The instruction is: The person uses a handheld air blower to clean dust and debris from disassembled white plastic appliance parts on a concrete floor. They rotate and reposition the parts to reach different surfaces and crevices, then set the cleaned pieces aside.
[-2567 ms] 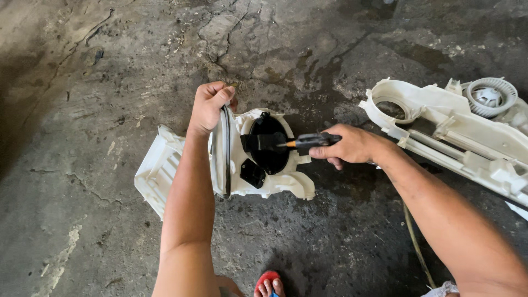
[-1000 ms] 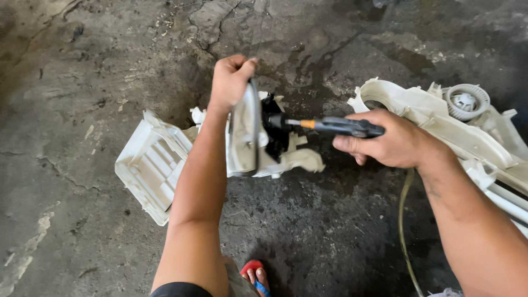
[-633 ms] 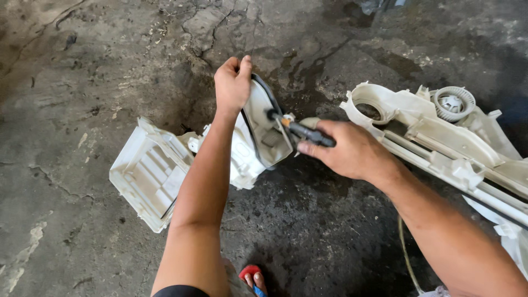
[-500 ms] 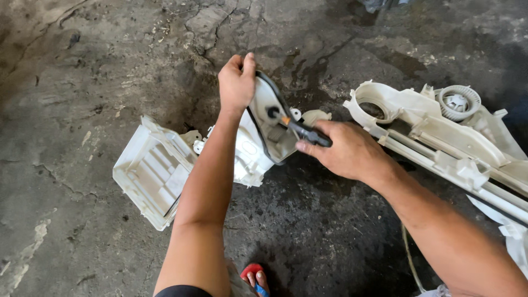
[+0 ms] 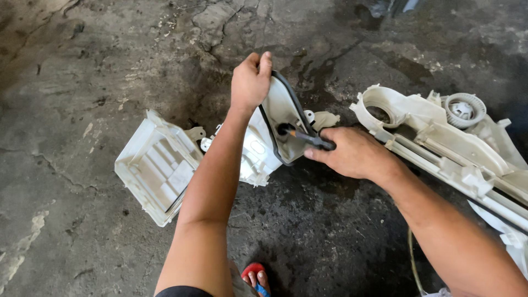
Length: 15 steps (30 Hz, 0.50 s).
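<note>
Scene: A person crouches over a stained, cracked concrete floor (image 5: 99, 66), working on a white plastic housing (image 5: 258, 148) propped on its edge.
Risk: The housing looks balanced on one narrow side; if the steadying grip slackens while the tool pushes sideways, it could tip flat onto the concrete and crack a thin tab.
Risk, tool: The dark-handled brush (image 5: 308, 138) is angled into the cavity; too hard a push could, by the look of it, unseat the black rubber seal (image 5: 289, 93) that runs round the rim.
Risk, footing: A wet patch darkens the floor near the work, and a foot in a red sandal (image 5: 254, 276) sits just below it; a slip seems possible.
Left hand: The left hand (image 5: 250, 82) is clenched over the top edge of the housing, fingers curled over the rim, holding it upright.
Right hand: The right hand (image 5: 352, 154) is closed around the brush handle, its black head inside the housing's opening.
Where the housing lies: at centre, just beside a flat white ribbed cover (image 5: 157, 168) on its left.
Nearby: A long white duct assembly (image 5: 440, 137) with a round fan wheel (image 5: 465, 110) lies apart on the right.
</note>
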Motion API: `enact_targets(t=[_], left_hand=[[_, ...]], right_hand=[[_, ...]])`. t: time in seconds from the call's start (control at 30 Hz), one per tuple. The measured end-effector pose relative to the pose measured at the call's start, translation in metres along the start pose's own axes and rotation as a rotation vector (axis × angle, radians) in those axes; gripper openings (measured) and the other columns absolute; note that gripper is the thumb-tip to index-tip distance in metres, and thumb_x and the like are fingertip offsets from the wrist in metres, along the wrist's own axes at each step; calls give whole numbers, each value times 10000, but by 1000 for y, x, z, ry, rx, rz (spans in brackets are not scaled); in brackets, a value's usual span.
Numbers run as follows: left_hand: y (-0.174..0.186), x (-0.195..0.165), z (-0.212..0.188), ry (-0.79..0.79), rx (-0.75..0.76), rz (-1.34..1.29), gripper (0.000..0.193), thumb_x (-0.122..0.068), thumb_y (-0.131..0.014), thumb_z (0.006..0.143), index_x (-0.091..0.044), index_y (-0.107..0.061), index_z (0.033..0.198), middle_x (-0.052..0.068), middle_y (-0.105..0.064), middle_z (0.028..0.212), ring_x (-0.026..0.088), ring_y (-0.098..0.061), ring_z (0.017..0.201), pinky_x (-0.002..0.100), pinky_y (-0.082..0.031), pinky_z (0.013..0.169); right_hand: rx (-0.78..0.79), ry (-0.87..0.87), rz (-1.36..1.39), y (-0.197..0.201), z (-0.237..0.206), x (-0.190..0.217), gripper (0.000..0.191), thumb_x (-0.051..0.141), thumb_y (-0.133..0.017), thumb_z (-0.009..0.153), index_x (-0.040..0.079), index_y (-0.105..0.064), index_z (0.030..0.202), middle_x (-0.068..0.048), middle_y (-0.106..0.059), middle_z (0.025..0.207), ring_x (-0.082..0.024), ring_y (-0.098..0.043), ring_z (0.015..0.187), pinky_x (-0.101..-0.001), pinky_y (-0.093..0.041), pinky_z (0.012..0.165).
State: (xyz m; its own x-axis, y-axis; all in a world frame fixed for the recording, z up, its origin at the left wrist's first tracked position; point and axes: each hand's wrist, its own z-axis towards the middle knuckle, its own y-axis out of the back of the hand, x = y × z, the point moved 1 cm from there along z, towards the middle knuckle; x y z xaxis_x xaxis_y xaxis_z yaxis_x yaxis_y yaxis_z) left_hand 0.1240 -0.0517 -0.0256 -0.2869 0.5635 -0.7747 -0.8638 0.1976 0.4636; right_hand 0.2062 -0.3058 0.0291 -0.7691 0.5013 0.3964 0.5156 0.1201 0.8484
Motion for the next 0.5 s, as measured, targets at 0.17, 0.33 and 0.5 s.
enact_targets(t=[0.17,0.33,0.5], left_hand=[[1,-2,-2,-30,-3,37,497,-466,-548,1007,-23,-579,785,203,-622,686,391,-609,664,446,-503,644],[2,-2,-3,1,19,34,497,-475,-541,1000,-29,-581,784,201,-619,673,387,-612,647,444,-500,642],[3,-1,-2,-3,20,56,515,-475,-547,1007,-14,-565,779,202,-608,675,387,-595,640,443,-494,637]], right_hand=[[-25,-18,-18,-2,3,1,511,567,-681,878,56,-682,872,-157,-719,764,-336,-719,759,-479,-543,760],[-28,-28,-12,-6,6,-1,512,565,-682,877,54,-693,908,-164,-730,794,-341,-729,799,-478,-545,785],[5,-4,16,-4,7,-5,498,562,-684,867,75,-715,965,-162,-744,838,-348,-729,845,-475,-543,818]])
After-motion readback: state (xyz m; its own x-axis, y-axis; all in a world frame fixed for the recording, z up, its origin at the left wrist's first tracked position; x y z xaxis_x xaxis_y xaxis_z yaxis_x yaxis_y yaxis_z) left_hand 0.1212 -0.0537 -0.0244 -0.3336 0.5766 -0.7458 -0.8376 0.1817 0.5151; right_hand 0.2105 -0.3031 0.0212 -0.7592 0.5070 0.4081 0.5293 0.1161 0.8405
